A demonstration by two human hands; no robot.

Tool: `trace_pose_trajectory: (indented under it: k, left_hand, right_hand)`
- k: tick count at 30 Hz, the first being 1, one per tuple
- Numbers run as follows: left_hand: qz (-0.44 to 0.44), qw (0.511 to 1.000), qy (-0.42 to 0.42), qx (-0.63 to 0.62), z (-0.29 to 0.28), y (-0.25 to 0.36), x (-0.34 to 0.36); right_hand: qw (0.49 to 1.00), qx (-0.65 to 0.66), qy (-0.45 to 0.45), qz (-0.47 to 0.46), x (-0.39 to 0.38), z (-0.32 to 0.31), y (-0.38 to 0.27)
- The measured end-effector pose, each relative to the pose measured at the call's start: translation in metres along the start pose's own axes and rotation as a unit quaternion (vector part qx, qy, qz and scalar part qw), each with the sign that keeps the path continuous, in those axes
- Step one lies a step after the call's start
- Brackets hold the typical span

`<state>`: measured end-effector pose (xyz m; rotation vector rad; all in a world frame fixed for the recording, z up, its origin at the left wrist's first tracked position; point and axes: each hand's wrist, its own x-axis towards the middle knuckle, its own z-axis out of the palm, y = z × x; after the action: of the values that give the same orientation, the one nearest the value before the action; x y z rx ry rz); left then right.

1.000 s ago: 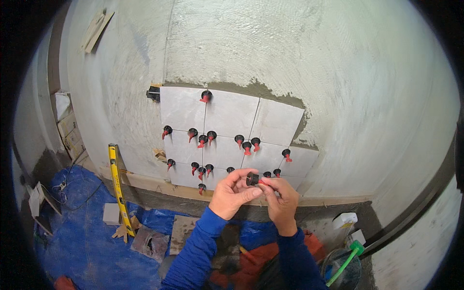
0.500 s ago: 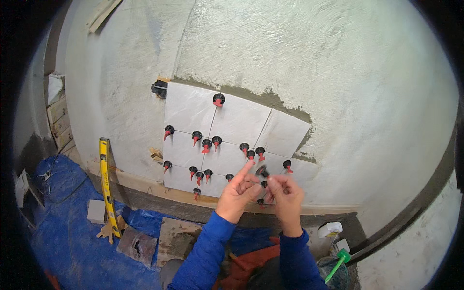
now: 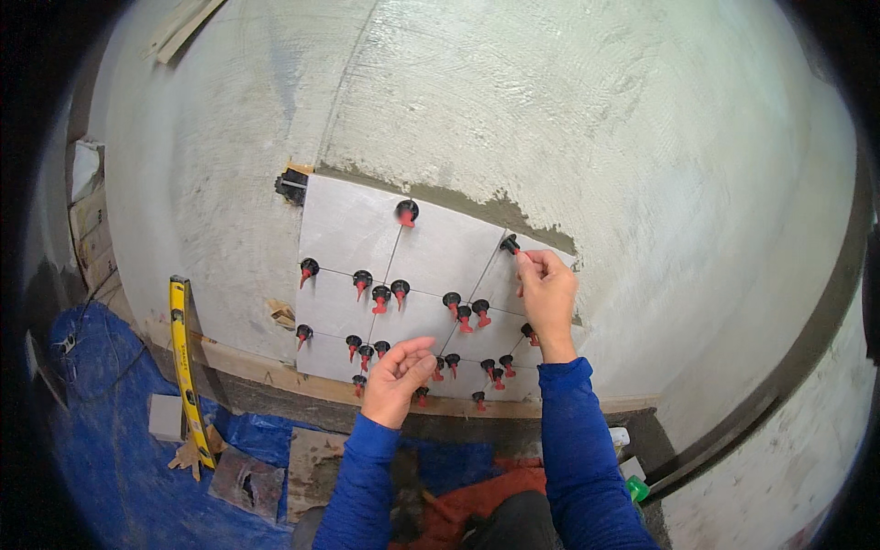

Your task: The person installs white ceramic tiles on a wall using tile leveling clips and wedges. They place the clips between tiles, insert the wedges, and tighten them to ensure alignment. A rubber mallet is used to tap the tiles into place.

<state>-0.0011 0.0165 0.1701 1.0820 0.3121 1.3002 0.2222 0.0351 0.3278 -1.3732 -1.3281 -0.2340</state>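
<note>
My right hand (image 3: pixel 548 298) pinches the red handle of a black-and-red tile leveling spacer (image 3: pixel 510 245). Its black disc sits at the upper end of a joint between two pale tiles, on the tiled patch's upper right. Lower down, my left hand (image 3: pixel 396 378) hovers in front of the bottom rows, fingers loosely bent and apart, holding nothing. It partly covers some spacers there. Another spacer (image 3: pixel 407 214) stands on the top joint to the left. Several more, such as this spacer (image 3: pixel 380 298), line the joints of the pale tiles (image 3: pixel 348 220).
Rough grey plaster (image 3: pixel 568 119) surrounds the tiles, with a mortar strip (image 3: pixel 458 197) along their top. A black wall box (image 3: pixel 291 186) adjoins the left edge. Below left, a yellow spirit level (image 3: pixel 186 367) leans by the wall above blue sheeting (image 3: pixel 101 440).
My right hand has carried the spacer from beside my left hand up to the top joint. My left hand has moved down and left. The whole view has shifted slightly.
</note>
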Motion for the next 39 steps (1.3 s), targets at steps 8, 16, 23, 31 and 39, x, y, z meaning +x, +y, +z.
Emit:
trace_pose_trajectory:
  k: [8,16,23,31,39]
  left_hand:
    - [-0.009,0.999,0.010,-0.036,-0.016,0.002,0.006]
    - [0.007,0.998,0.010,-0.068,-0.029,0.003,0.007]
    - [0.168,0.950,0.092,0.246,0.014,0.014,0.008]
    - [0.315,0.798,0.221,0.464,0.110,0.022,0.117]
    - [0.234,0.742,0.292,0.556,0.136,0.014,0.153]
  right_hand:
    - [0.995,0.065,-0.022,0.070,0.000,0.001,0.003]
    - [0.999,0.039,0.010,0.035,-0.011,0.010,0.000]
    - [0.979,0.169,0.112,0.024,-0.015,-0.004,0.021]
    - [0.975,-0.072,0.159,-0.141,-0.017,-0.030,0.058]
    - [0.988,0.087,0.120,-0.030,-0.015,-0.026,0.067]
